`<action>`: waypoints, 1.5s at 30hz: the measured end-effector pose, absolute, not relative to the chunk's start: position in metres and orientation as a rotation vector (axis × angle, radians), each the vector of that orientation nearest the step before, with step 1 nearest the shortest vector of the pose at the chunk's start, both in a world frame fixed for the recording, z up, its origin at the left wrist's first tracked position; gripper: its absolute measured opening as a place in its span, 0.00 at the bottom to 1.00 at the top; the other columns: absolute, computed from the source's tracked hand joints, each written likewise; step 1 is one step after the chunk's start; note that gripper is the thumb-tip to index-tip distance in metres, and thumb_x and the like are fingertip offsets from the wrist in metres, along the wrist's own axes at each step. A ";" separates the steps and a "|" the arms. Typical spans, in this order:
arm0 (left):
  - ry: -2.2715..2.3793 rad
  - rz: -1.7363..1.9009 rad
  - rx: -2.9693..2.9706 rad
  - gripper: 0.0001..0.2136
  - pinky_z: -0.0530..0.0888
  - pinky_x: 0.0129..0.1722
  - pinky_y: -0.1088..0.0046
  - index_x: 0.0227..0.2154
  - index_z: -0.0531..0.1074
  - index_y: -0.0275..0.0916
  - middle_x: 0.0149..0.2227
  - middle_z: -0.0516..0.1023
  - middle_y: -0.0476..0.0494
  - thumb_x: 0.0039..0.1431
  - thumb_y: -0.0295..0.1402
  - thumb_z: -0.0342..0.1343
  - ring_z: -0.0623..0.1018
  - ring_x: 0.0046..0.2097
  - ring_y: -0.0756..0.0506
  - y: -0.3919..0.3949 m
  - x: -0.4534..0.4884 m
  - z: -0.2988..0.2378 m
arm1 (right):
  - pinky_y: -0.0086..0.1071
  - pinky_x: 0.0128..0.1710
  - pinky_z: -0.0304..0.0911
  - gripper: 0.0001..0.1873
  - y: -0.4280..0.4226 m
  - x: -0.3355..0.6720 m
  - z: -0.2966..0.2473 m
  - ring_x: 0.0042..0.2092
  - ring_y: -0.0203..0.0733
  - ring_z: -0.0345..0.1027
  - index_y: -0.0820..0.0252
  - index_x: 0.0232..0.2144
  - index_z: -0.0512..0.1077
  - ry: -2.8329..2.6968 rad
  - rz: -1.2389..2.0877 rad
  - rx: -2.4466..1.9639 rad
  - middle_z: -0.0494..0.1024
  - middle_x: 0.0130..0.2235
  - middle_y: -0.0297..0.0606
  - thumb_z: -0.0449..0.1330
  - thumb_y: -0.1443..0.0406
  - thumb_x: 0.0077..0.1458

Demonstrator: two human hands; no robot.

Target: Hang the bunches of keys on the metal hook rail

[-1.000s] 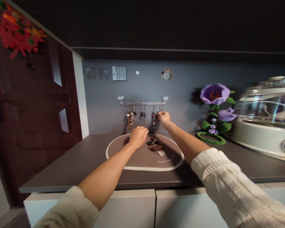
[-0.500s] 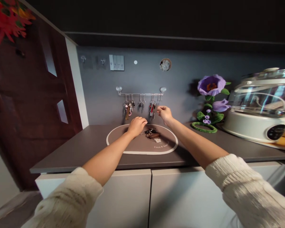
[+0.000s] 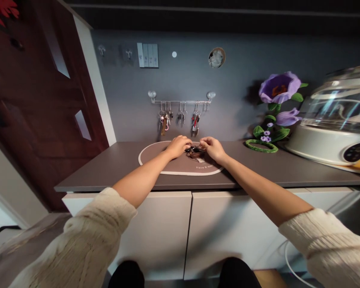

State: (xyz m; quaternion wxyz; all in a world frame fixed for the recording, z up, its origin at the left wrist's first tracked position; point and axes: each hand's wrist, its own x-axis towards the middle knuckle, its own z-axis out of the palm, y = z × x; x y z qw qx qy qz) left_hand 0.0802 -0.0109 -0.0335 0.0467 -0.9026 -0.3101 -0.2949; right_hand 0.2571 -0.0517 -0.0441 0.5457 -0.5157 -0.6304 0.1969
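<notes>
- Left hand [image 3: 179,147] curled beside dark keys [image 3: 193,150] on mat [image 3: 180,167].
- Right hand [image 3: 213,149] bent opposite.
- Cannot tell whether either pinches anything.
- 3 key clusters [image 3: 196,121] hang behind.

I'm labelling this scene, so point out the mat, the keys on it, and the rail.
Mat [image 3: 183,165], head view: bare part near the front edge.
Keys [image 3: 194,150], head view: middle of the bunch.
Rail [image 3: 181,102], head view: middle of the bar.

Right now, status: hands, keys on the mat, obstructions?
Left hand, right hand at the key bunch, grip unclear. Key bunch on mat. Purple flowers off right, not in the way.
</notes>
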 end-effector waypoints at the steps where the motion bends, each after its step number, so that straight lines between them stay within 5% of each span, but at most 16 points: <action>1: -0.937 -0.873 -2.765 0.10 0.64 0.45 0.71 0.38 0.73 0.43 0.39 0.74 0.47 0.54 0.30 0.50 0.68 0.42 0.47 -0.011 0.080 -0.035 | 0.28 0.34 0.60 0.06 -0.052 0.256 -0.045 0.29 0.33 0.65 0.62 0.29 0.68 -1.534 0.405 -1.249 0.73 0.26 0.35 0.55 0.65 0.48; 7: -0.969 -0.740 -2.787 0.11 0.64 0.45 0.70 0.39 0.72 0.44 0.40 0.72 0.46 0.54 0.30 0.50 0.68 0.44 0.47 -0.009 0.081 -0.040 | 0.28 0.36 0.58 0.07 -0.056 0.252 -0.045 0.31 0.35 0.65 0.62 0.28 0.70 -1.615 0.172 -1.399 0.75 0.28 0.36 0.54 0.65 0.50; 30: -1.053 -1.030 -2.808 0.09 0.67 0.39 0.75 0.33 0.74 0.37 0.35 0.77 0.46 0.53 0.29 0.50 0.73 0.37 0.48 -0.013 0.073 -0.024 | 0.29 0.35 0.58 0.08 -0.055 0.249 -0.044 0.30 0.35 0.65 0.62 0.29 0.70 -1.593 0.229 -1.408 0.74 0.27 0.37 0.53 0.63 0.51; 45: -0.999 -1.563 -2.899 0.09 0.67 0.44 0.71 0.32 0.74 0.34 0.36 0.77 0.43 0.54 0.30 0.50 0.73 0.40 0.48 -0.018 0.074 -0.010 | 0.31 0.36 0.59 0.12 -0.068 0.241 -0.036 0.31 0.36 0.65 0.61 0.32 0.69 -1.633 0.154 -1.262 0.74 0.31 0.37 0.53 0.59 0.50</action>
